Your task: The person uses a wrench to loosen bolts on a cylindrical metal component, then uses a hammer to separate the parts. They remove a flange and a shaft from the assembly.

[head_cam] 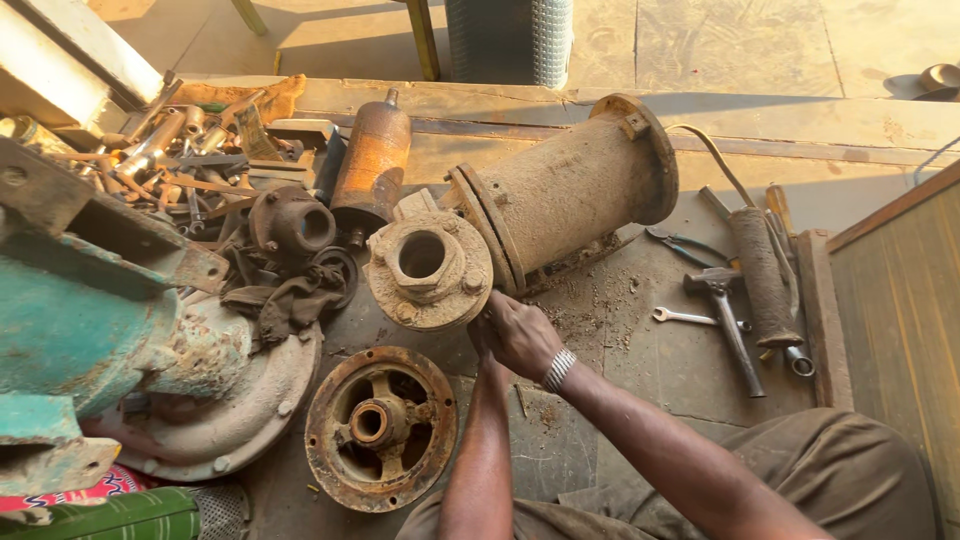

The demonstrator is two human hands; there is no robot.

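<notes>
Fingers (497, 312) curled tight, both hands bunched together right at the lower right rim of the round rusty flange piece (428, 270), gripping or pressing something small there; can't tell exactly what, hidden under the knuckles. Right hand (522, 335), wristband and all, lying on top, left hand (482, 338) tucked under it and mostly covered, so no saying how closed that one really is. Flange piece sitting up and to the left of the fingers, touching them at its edge, bore facing up toward the camera, bolt ears around the rim. Directly behind the flange piece, up and right: big crusty cylindrical housing (570, 195) lying on its side, long axis running from lower left to upper right, its near flange just about against the flange piece. Below the flange piece, toward the knees: spoked rusty hub (381, 427) flat on the floor (660, 365), apart from the hands. Well off to the right of the flange piece: hammer (725, 310), small spanner (685, 318), pliers (685, 245), none within easy reach of either hand. Left of the flange piece: teal pump body (70, 320) and a heap of scrap fittings (170, 150).
</notes>
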